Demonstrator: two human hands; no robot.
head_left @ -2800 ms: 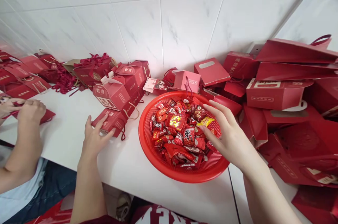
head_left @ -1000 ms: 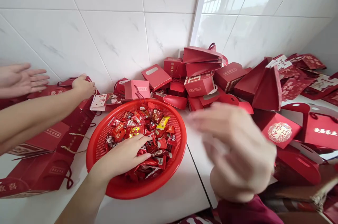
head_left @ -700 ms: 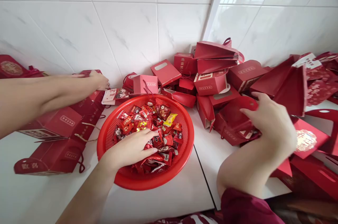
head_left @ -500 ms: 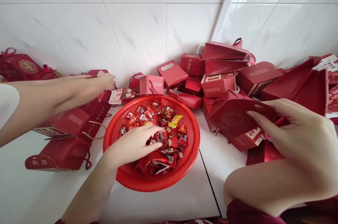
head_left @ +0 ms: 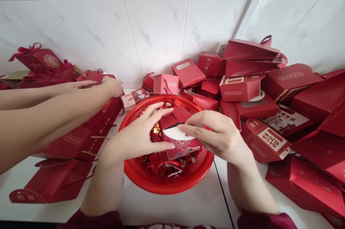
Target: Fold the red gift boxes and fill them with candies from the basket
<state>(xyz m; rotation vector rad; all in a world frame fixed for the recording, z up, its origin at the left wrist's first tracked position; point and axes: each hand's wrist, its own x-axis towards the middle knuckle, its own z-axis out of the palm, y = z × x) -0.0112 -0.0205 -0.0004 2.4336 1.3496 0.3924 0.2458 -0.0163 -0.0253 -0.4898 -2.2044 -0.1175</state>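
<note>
Above the basket is a small red paper gift box (head_left: 183, 150), its top open with a white inner flap showing. My right hand (head_left: 221, 133) pinches it at the upper right edge. My left hand (head_left: 142, 132) curves around the box's left side, thumb on the front and the other fingers spread toward the back. Under the box, a red plastic basket (head_left: 164, 187) holds wrapped candies (head_left: 172, 169), partly hidden by the box and hands. Gold wrapping glints between my left hand and the box.
Another person's hands (head_left: 111, 86) reach in from the left over a row of red boxes (head_left: 61, 180) with cord handles. Red gift boxes (head_left: 239, 87) pile up along the tiled wall and down the right side. A white box (head_left: 134, 97) with printed figures lies behind the basket.
My right hand has brought a red box from the right pile to above the basket, beside my left hand. The view has shifted left. The other person's arms remain over the left boxes.
</note>
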